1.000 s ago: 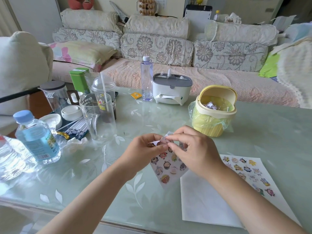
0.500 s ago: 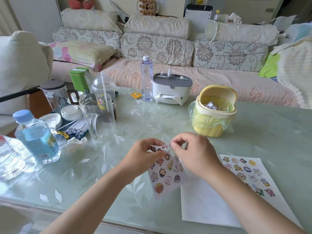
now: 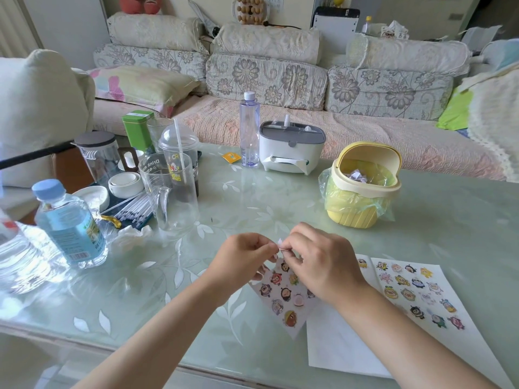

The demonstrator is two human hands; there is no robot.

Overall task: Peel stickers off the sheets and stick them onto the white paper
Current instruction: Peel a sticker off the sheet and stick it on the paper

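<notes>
The table (image 3: pixel 280 192) is pale green with white leaves. The bin (image 3: pixel 354 217) is yellow, its lid (image 3: pixel 368 153) cream. The sheet (image 3: pixel 283 299) is white with multicoloured cartoon faces; the paper (image 3: pixel 337 346) plain white. The cushions (image 3: pixel 266 80) bear grey flowers.

In front of the yellow bin (image 3: pixel 362 189), the left hand (image 3: pixel 241 259) and right hand (image 3: pixel 317 262) cover the top of the sticker sheet (image 3: pixel 283 299). The white scrap (image 3: pixel 280 242) pinched at the right hand's fingertips is too small to make out. Nearer than the bin, the right forearm hides part of the white paper (image 3: pixel 337 346). Far left of the bin, a clear bottle (image 3: pixel 16 256) is cut off by the frame's edge.
</notes>
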